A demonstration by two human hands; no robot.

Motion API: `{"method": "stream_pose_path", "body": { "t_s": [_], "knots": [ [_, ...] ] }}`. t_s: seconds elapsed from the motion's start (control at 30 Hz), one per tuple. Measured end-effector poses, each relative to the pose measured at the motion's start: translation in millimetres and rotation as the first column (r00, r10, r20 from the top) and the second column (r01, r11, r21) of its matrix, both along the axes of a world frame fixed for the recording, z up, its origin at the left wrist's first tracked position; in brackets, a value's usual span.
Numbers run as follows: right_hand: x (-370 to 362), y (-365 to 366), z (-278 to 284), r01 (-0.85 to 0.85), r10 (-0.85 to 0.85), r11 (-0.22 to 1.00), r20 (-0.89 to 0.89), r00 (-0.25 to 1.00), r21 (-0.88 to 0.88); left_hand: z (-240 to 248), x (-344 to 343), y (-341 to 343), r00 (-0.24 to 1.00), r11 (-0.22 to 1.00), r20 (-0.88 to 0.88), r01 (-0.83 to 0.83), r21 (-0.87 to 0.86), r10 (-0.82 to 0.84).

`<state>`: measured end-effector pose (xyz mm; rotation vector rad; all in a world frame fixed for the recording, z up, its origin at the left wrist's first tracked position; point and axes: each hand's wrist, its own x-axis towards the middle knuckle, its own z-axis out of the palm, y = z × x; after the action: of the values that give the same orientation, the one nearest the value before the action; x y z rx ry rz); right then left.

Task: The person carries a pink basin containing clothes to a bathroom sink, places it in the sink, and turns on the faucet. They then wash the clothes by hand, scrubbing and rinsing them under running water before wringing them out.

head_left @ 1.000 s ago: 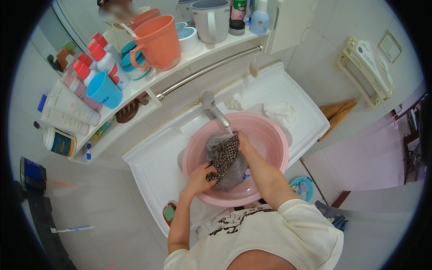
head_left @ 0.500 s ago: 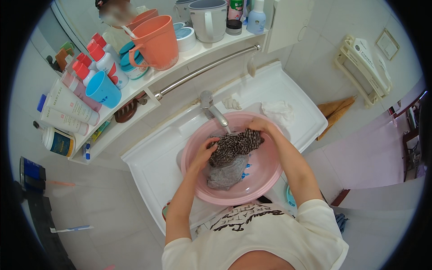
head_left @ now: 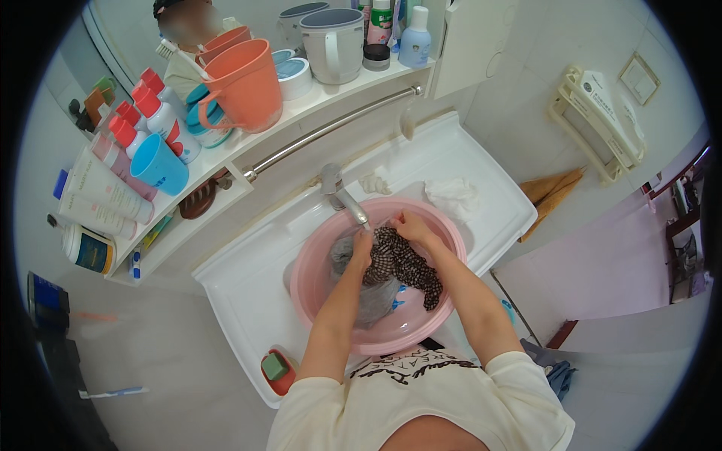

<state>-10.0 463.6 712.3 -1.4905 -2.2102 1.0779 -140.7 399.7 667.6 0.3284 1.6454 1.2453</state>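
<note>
A pink basin [head_left: 450,316] stands in the white washbasin beneath the faucet [head_left: 344,197]. In it lie a grey cloth [head_left: 376,302] and a dark cloth with a pale speckled pattern [head_left: 387,259]. Just below the spout, my left hand [head_left: 362,246] is closed on the dark cloth's upper left edge. My right hand [head_left: 411,225] pinches the same cloth at its upper right edge, close to the basin's far wall. One end of the dark cloth hangs down toward the right side of the basin. My left fingers are partly hidden by the hand itself.
A green soap bar [head_left: 274,366] rests in a red dish [head_left: 284,382] at the near left. White cloth [head_left: 451,197] lies on the ledge at right. Above, a shelf [head_left: 226,159] holds an orange mug [head_left: 244,86], a grey mug [head_left: 333,49] and several bottles. A metal rail [head_left: 331,134] runs below.
Both hands have moved closer together near the spout. The dark cloth has shifted, and its right end now hangs lower. The soap dish has come into fuller view as the camera moved.
</note>
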Motion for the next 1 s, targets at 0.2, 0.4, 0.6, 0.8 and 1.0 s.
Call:
{"method": "stream_pose_path", "body": {
  "t_s": [0.2,0.4,0.6,0.8,1.0],
  "knots": [
    [-24.2,1.2,-56.4,0.151,-0.191,0.978,-0.32,0.928,-0.146,-6.6,12.9,18.3,0.958,0.992,-0.272,-0.061,0.108,0.088],
    [-18.7,-3.0,-72.8,-0.117,0.106,0.993,-0.217,0.97,-0.035,-9.6,-4.4,16.4,0.992,0.996,-0.097,0.085,0.027,-0.082],
    [-12.9,-10.0,-10.5,0.183,-0.262,0.932,-0.23,0.937,-0.314,-16.9,-34.6,2.6,0.955,0.968,-0.21,0.234,0.094,-0.211],
    [-6.9,12.3,-35.2,0.434,-0.784,0.613,-0.437,0.441,-0.661,-15.0,-26.8,-40.1,0.579,0.794,-0.729,0.602,0.08,-0.366],
    [-4.6,16.2,-38.4,0.328,-0.856,0.507,-0.423,0.297,-0.797,-16.8,-28.0,-58.2,0.409,0.768,-0.795,0.631,-0.11,-0.449]
  ]
}}
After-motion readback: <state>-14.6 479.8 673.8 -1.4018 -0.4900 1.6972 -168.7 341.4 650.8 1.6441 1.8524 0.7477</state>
